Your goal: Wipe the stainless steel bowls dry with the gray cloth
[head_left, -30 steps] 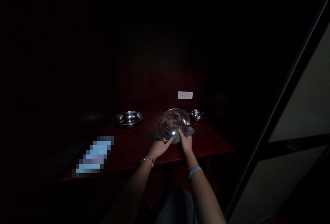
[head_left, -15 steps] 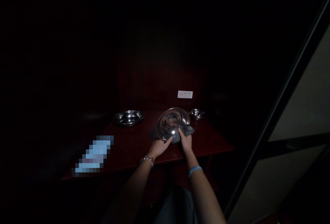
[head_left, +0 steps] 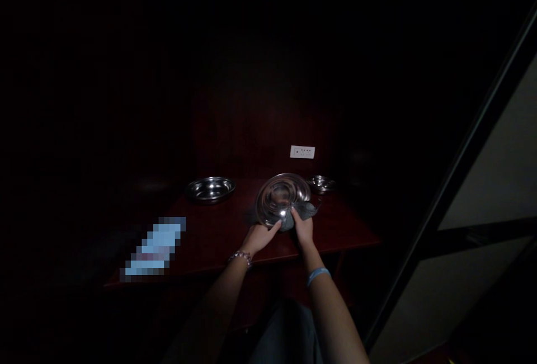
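- Since the earlier frame, the metal plate (head_left: 274,196) hardly changes pose.
- Round, alike along every axis, its visible face tilts up toward the person.
- Over the table (head_left: 344,230), the left hand (head_left: 259,239) grips its near rim; the right hand (head_left: 304,231) grips grey cloth (head_left: 307,209) against it.

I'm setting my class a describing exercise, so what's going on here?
A person's left hand grips a tilted, shiny metal dish by its near rim, over a dark red table. The right hand holds a grey cloth against that dish. Another metal dish sits on the table to the left, and a small metal bowl farther back to the right.
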Tool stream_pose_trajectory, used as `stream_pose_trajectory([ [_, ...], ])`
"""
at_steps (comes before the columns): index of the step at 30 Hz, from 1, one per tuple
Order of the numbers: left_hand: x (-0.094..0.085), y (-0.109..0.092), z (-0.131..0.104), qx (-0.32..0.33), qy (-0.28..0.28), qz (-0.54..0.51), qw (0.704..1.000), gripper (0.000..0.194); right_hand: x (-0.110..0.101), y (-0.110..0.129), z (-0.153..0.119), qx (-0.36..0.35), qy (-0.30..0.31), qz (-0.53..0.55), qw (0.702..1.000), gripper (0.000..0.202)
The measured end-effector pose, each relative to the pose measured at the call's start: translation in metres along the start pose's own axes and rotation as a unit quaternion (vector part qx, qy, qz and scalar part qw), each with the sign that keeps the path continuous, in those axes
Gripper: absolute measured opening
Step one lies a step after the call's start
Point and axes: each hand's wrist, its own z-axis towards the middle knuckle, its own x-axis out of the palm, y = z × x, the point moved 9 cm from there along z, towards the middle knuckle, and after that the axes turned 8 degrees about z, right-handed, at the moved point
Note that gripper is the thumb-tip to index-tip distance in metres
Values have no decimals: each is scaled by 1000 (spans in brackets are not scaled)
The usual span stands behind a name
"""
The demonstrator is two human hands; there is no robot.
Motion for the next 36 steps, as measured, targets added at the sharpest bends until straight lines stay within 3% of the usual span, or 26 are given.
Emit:
stream_pose_trajectory([
  [21,1,4,1,-31,13,-29,999,58,2,-2,1,12,1,7,1000,48],
  [36,3,6,3,-14,-1,-14,1000,53,2,-4,2,14,1,17,1000,48],
])
